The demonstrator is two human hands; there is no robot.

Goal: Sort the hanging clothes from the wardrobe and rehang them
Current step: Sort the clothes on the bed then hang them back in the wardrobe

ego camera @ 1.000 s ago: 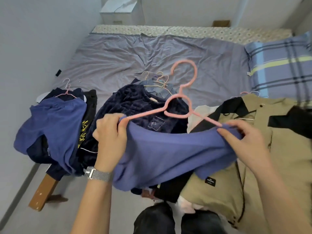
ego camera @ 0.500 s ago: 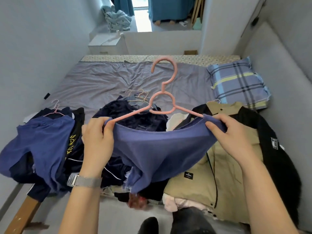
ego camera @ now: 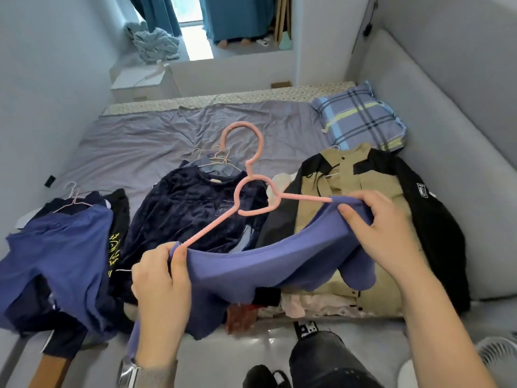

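I hold a purple-blue garment [ego camera: 251, 264] stretched over a pink hanger [ego camera: 246, 191] above the bed's near edge. My left hand [ego camera: 161, 281] pinches the cloth at the hanger's left arm tip. My right hand [ego camera: 375, 228] grips the cloth bunched over the right arm tip. The hanger's hook points away from me and tilts left side down. Beneath lie a dark navy velvet top [ego camera: 190, 211] and a khaki and black jacket [ego camera: 363, 191], each on its own hanger.
A blue garment on a pink wire hanger [ego camera: 58, 247] lies at the bed's left corner over dark clothes. A plaid pillow [ego camera: 358, 119] sits at the far right on the grey sheet [ego camera: 134, 141]. Walls close both sides; a white fan [ego camera: 495, 357] stands at lower right.
The view has tipped up and shows more of the room. My left hand dropped lower, so the hanger now slants down to the left. My right hand has gathered more cloth over the right tip.
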